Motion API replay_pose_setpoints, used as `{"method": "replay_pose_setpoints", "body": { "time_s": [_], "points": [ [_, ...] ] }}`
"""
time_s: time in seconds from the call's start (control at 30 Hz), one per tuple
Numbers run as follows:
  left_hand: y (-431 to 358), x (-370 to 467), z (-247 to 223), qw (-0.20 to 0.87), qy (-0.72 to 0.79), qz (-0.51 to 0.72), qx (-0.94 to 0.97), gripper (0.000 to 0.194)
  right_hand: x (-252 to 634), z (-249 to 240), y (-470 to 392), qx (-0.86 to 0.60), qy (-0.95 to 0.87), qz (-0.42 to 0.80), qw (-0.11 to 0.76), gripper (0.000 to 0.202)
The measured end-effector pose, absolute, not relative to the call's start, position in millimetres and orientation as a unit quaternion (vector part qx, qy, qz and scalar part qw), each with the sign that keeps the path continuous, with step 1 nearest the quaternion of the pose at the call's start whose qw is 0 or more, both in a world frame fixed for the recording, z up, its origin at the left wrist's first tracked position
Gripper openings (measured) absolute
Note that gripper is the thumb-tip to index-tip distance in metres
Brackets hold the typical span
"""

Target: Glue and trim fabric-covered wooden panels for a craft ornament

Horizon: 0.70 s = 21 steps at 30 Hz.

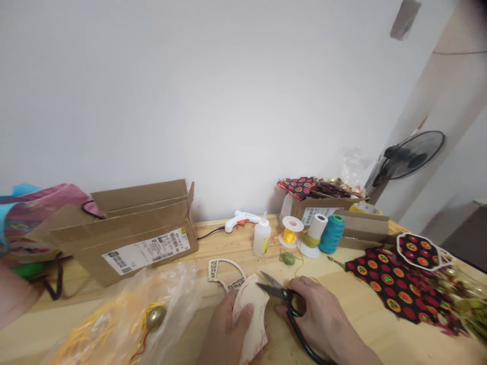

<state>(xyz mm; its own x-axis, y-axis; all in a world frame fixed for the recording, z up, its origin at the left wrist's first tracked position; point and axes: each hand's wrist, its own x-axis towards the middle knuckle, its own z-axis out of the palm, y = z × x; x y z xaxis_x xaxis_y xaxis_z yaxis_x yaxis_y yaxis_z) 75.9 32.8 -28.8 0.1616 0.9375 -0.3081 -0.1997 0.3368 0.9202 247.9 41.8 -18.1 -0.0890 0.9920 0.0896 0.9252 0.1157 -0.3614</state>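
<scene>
My left hand (225, 329) grips a pale, curved fan-shaped piece (251, 315) with ragged reddish edges, thumb across its face. In my right hand (319, 309) is a pair of black-handled scissors (294, 319), fingers through the loops. Their blades are parted and point left, close to the upper right edge of the piece; whether they touch it I cannot tell. Just behind the piece lies a cut-out wooden frame (227, 270) with lattice ends, partly covered by it. A small bundle of green thread (288, 258) rests beyond the scissors.
Behind stand a glue bottle (261, 237), a white glue gun (241, 220), a yellow cord spool (289, 235) and a teal thread cone (332, 234). Patterned fabric (388, 281) lies right. Left are a cardboard box (148, 233), a plastic bag (125, 319) and another person's arm (17, 294).
</scene>
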Motion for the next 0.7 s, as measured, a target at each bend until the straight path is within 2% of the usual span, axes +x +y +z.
{"method": "replay_pose_setpoints", "body": {
  "time_s": [0.4, 0.53, 0.7],
  "points": [
    [32.5, 74.8, -31.8, 0.659, 0.465, 0.427, 0.41, 0.037, 250.6, -17.6, 40.8, -0.645, -0.736, 0.113, 0.172, 0.013],
    [31.9, 74.7, -27.8, 0.672, 0.466, 0.406, 0.408, 0.043, 251.5, -18.0, 41.2, -0.651, -0.732, 0.11, 0.168, 0.011],
    [31.4, 75.8, -31.9, 0.639, 0.486, 0.423, 0.421, 0.048, 251.1, -15.2, 42.2, -0.641, -0.742, 0.113, 0.161, 0.013]
  ]
}}
